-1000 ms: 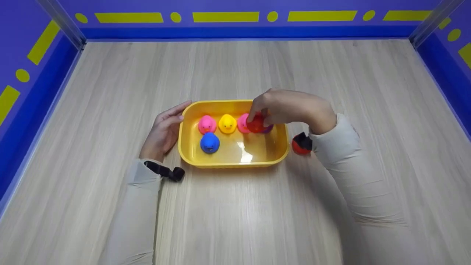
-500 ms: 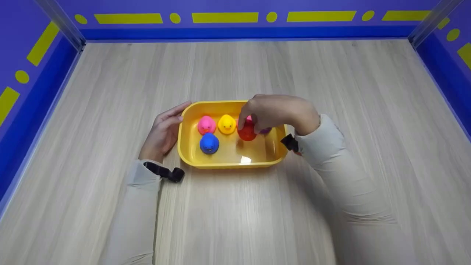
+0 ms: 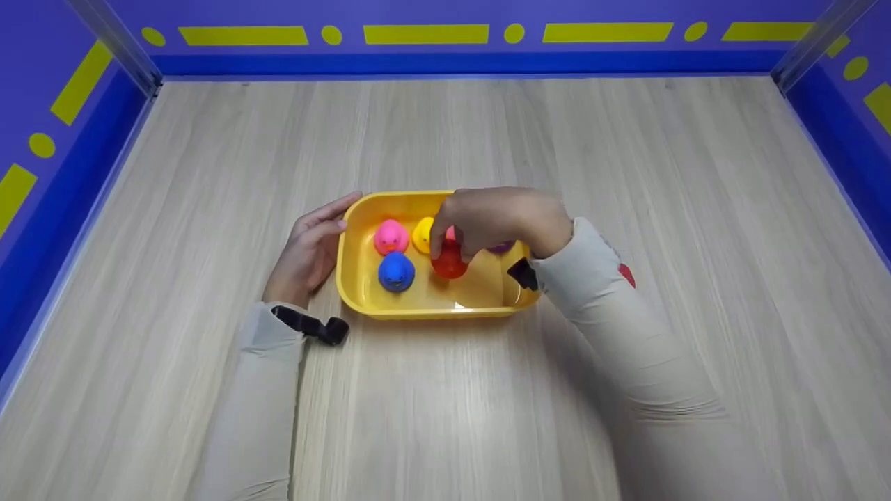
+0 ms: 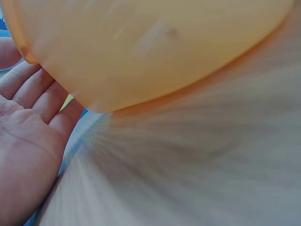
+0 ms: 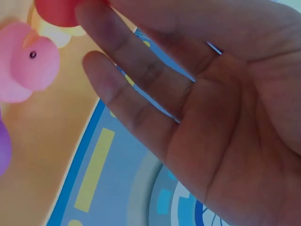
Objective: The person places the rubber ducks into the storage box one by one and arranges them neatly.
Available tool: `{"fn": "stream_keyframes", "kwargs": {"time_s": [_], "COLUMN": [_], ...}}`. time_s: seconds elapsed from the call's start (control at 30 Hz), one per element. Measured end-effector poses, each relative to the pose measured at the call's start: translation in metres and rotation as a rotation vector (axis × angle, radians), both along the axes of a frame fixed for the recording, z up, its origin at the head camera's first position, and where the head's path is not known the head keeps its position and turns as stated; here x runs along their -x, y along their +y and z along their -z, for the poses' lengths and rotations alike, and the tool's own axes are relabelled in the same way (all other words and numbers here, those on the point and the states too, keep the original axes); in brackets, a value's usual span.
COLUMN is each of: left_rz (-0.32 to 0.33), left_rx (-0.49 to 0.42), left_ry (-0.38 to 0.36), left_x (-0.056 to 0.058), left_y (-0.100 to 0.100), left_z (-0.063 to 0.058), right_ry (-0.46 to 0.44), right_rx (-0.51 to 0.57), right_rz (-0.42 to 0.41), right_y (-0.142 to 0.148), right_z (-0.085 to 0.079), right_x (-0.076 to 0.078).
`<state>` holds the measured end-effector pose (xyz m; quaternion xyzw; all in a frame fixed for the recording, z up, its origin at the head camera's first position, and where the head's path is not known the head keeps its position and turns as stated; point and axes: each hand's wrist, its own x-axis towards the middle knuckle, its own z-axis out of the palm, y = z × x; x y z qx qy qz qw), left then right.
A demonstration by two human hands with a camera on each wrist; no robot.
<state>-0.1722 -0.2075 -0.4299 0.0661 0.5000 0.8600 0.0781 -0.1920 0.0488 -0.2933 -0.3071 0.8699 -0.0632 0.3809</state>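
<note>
My right hand [image 3: 491,219] reaches over the right half of a yellow tub [image 3: 418,314] and pinches a red toy duck [image 3: 449,267] between thumb and fingers, inside the tub. The other fingers extend loosely in the right wrist view. Left of the red duck are a pink duck [image 3: 391,237] and a blue duck [image 3: 396,271]. Partly hidden behind my hand stand a yellow duck [image 3: 422,235], a second pink duck [image 5: 35,61] and a purple duck [image 5: 3,148]. My left hand [image 3: 312,245] rests against the tub's left end, fingers straight along its outer wall, thumb at the rim.
Another red object [image 3: 627,275] lies on the wooden table [image 3: 445,403] right of the tub, mostly hidden by my right sleeve [image 3: 612,313]. Blue walls [image 3: 445,61] with yellow marks bound the table at the back and sides.
My right hand has carried the red duck left and toward me, from above the purple duck to the tub's middle. The left hand, tub and other ducks stay put.
</note>
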Motion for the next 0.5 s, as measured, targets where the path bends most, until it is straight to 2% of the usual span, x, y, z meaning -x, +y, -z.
{"fn": "stream_keyframes", "kwargs": {"time_s": [0.2, 0.5], "left_rz": [0.000, 0.001], "left_rx": [-0.002, 0.009], "left_ry": [0.001, -0.001], "left_x": [0.000, -0.001], "left_y": [0.000, 0.001], "left_z": [-0.001, -0.001], "right_ry": [0.003, 0.065], "right_rx": [-0.020, 0.008], "right_rz": [-0.013, -0.109], "right_y": [-0.009, -0.018], "right_z": [0.004, 0.016], "right_x": [-0.001, 0.003]}}
